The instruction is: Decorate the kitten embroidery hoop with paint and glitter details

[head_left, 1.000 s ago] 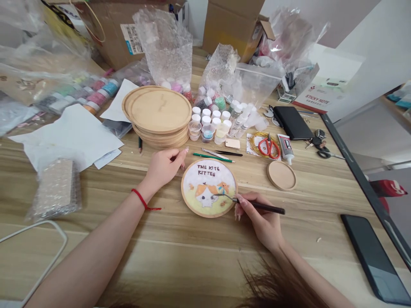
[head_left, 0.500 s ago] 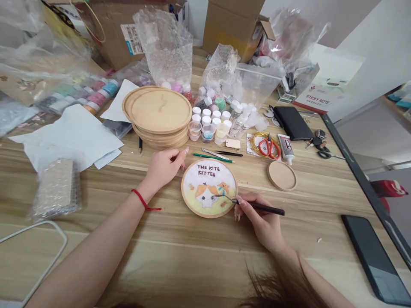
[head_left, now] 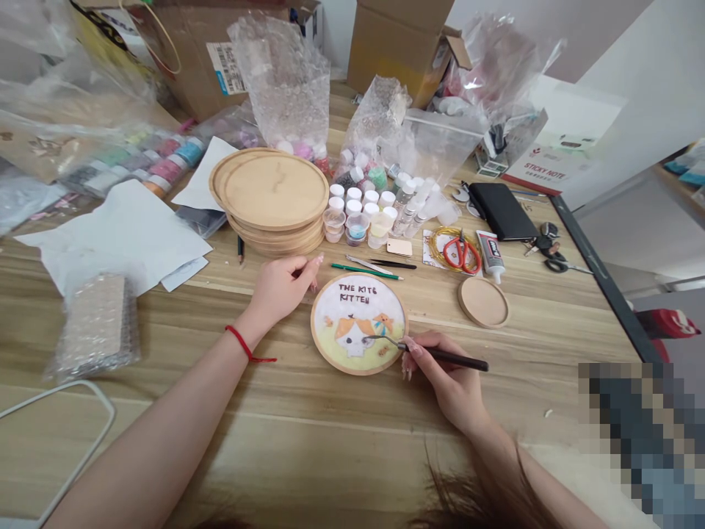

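In front of me lies a round wooden tray (head_left: 319, 350), its inside filled with a kitten picture in white, orange and yellow-green under the dark letters "THE KITE KITTEN". My right hand (head_left: 456, 383) pinches the black handle of a small palette knife (head_left: 465, 358) at the tray's right side. The knife's thin metal blade reaches over the kitten's face; whether it touches the surface I cannot tell. My left hand (head_left: 280, 289), with a red cord at the wrist, rests on the table left of the tray. Its fingers are curled in, and nothing shows in them.
Beyond the tray lie a green pencil (head_left: 366, 272) and black tweezers (head_left: 393, 263). Behind stand white-lidded jars (head_left: 370, 198) and stacked wooden trays (head_left: 269, 187). Red-handled pliers (head_left: 461, 253), a glue tube (head_left: 490, 253) and a small round tray (head_left: 483, 301) lie right; papers (head_left: 115, 228) left.
My hands, the palette knife and the tray show hardly any movement. The lower right corner, where a phone lay, is now pixelated.
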Action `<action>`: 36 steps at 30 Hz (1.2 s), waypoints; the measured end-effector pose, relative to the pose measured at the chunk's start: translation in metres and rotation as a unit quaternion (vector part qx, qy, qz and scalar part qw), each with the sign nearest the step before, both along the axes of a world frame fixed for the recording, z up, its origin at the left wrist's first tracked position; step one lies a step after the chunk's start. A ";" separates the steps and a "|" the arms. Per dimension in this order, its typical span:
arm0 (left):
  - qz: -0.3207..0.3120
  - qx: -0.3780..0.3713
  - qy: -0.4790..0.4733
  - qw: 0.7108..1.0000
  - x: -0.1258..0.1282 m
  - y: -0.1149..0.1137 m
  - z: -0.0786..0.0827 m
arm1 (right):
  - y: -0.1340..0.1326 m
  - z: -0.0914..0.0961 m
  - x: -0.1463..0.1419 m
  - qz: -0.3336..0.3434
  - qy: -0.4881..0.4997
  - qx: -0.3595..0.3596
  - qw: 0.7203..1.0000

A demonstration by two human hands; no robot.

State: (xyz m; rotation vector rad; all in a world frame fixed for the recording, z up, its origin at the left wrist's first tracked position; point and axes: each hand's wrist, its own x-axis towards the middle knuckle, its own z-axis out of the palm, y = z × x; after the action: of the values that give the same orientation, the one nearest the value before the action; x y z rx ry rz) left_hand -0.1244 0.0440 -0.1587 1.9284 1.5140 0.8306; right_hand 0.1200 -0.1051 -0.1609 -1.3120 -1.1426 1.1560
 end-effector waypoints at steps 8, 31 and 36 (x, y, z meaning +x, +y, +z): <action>0.004 -0.009 -0.003 1.000 0.000 0.000 0.001 | 0.000 0.003 -0.001 0.006 -0.010 0.014 1.000; 0.000 0.000 -0.001 1.000 0.000 0.000 0.001 | 0.001 0.003 -0.001 -0.001 -0.025 0.017 1.000; 0.000 -0.004 -0.005 1.000 0.000 -0.001 0.000 | 0.000 0.004 -0.002 0.001 -0.020 0.009 1.000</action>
State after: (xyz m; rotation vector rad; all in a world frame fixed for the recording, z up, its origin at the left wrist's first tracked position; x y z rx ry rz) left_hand -0.1246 0.0434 -0.1586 1.9150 1.5103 0.8310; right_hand 0.1179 -0.1052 -0.1565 -1.3267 -1.1805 1.1235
